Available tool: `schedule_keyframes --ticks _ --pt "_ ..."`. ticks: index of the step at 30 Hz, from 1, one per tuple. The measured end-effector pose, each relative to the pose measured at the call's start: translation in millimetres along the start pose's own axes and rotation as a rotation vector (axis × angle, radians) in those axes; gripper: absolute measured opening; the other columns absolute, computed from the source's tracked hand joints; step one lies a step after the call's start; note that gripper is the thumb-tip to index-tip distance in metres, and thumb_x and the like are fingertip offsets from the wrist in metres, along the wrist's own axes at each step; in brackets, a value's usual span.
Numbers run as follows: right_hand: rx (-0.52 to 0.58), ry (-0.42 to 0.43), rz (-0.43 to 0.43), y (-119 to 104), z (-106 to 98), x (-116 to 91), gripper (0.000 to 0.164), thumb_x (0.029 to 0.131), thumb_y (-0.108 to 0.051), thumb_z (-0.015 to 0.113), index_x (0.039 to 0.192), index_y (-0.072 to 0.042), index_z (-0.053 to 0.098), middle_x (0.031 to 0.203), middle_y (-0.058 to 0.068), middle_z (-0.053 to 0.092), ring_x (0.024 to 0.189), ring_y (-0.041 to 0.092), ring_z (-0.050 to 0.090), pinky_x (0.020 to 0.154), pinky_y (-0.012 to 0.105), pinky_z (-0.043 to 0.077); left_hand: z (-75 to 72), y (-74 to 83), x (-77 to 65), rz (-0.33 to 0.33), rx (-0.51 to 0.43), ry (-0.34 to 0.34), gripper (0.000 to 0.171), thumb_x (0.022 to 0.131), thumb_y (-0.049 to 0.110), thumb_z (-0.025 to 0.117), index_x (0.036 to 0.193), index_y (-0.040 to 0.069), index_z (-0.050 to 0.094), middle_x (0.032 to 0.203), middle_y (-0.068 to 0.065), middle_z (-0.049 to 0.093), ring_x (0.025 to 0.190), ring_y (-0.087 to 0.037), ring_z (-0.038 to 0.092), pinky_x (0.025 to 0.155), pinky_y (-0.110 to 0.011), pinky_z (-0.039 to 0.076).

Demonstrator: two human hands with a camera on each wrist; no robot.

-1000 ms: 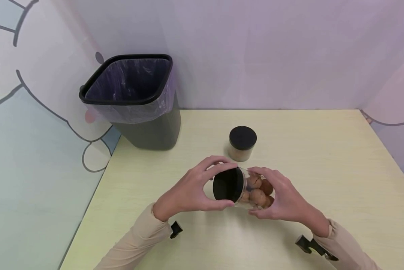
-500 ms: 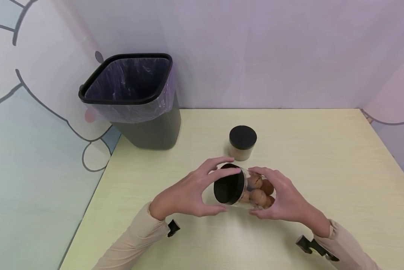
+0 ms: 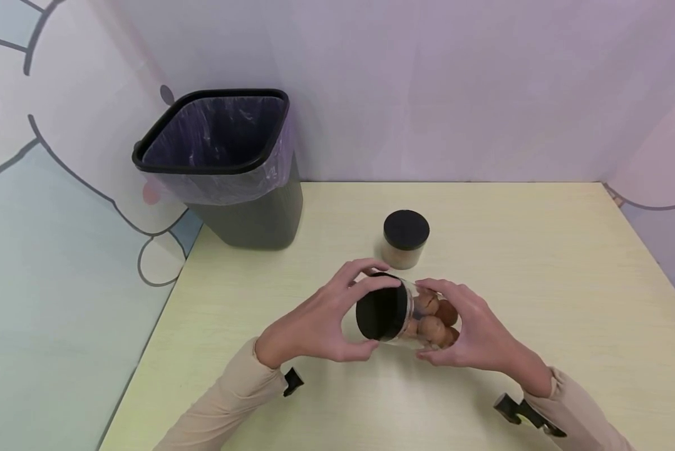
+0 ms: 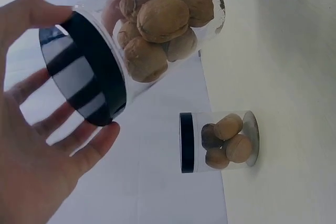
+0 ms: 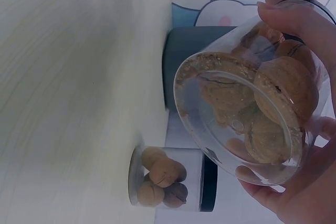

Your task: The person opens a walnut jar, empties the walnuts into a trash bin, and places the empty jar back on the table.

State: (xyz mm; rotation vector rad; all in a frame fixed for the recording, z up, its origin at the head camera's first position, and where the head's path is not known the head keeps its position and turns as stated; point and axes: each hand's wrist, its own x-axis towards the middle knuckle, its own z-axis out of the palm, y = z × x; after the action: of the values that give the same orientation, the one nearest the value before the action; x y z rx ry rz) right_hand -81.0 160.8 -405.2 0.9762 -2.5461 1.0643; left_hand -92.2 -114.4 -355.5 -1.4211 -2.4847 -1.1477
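Note:
A clear jar (image 5: pixel 212 121) of walnuts (image 4: pixel 163 19) is held tilted above the table, its black lid (image 3: pixel 381 307) facing left. My right hand (image 3: pixel 478 332) grips the jar's body near its base, thumb on the near side and fingers round the far side. At the other end, my left hand (image 3: pixel 329 319) spans the lid, with the thumb and fingertips at its rim and the palm away from its top. In the left wrist view the lid sits on the jar's mouth. A second jar (image 3: pixel 404 255) of walnuts with a black lid stands upright just behind.
A grey trash bin (image 3: pixel 247 219) with a black rim and a clear liner stands at the table's back left corner. Behind the pale wooden table (image 3: pixel 540 269) hangs a light curtain (image 3: pixel 456 94), and a cartoon-patterned wall covering (image 3: pixel 61 250) is on the left.
My left hand's thumb and fingers spread off the lid and shifted slightly, then came back to its rim. The right hand kept its grip, and the jar has barely moved.

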Motion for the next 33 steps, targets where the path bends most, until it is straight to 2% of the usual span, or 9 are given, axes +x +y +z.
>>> schedule_keyframes --ticks 6,12,21,26,33 --pt "0.025 0.002 -0.002 -0.3 -0.7 -0.2 0.099 0.048 -0.036 0.093 0.135 -0.017 0.049 0.114 -0.008 0.058 0.088 0.007 0.049 0.069 0.031 0.042 3.2 -1.1 1.6 -0.060 -0.039 0.082 0.077 0.069 0.038 0.078 0.137 0.025 0.043 0.128 0.003 0.037 0.112 -0.014 0.043 0.086 -0.032 0.047" --pt "0.029 -0.011 0.011 1.1 -1.5 -1.3 0.100 0.049 -0.042 0.092 0.135 -0.018 0.047 0.111 -0.009 0.057 0.087 0.007 0.048 0.068 0.029 0.042 2.5 0.0 1.0 -0.097 -0.066 0.108 0.075 0.069 0.040 0.078 0.135 0.027 0.045 0.124 0.005 0.038 0.110 -0.013 0.045 0.083 -0.031 0.048" --pt "0.018 0.004 0.017 0.7 -2.0 -2.1 0.099 0.048 -0.039 0.092 0.134 -0.016 0.048 0.113 -0.009 0.058 0.087 0.008 0.049 0.070 0.031 0.042 -2.1 0.4 -0.6 -0.082 -0.076 0.185 0.074 0.066 0.034 0.080 0.132 0.022 0.049 0.122 0.001 0.042 0.102 -0.015 0.050 0.079 -0.030 0.048" --pt "0.011 0.015 0.003 0.4 -2.9 -1.9 0.103 0.043 -0.031 0.094 0.133 -0.014 0.047 0.111 -0.009 0.058 0.083 0.005 0.049 0.071 0.029 0.042 -3.3 -0.9 -2.4 -0.084 -0.070 0.202 0.073 0.064 0.029 0.080 0.131 0.022 0.051 0.123 0.000 0.043 0.103 -0.016 0.051 0.082 -0.034 0.048" --pt "0.040 0.020 0.003 0.6 -4.3 -1.7 0.104 0.043 -0.027 0.094 0.134 -0.012 0.045 0.110 -0.008 0.058 0.083 0.005 0.051 0.070 0.026 0.042 -3.5 -3.4 -4.0 -0.087 -0.049 0.225 0.072 0.062 0.027 0.080 0.129 0.021 0.053 0.122 -0.002 0.043 0.102 -0.019 0.051 0.080 -0.035 0.049"
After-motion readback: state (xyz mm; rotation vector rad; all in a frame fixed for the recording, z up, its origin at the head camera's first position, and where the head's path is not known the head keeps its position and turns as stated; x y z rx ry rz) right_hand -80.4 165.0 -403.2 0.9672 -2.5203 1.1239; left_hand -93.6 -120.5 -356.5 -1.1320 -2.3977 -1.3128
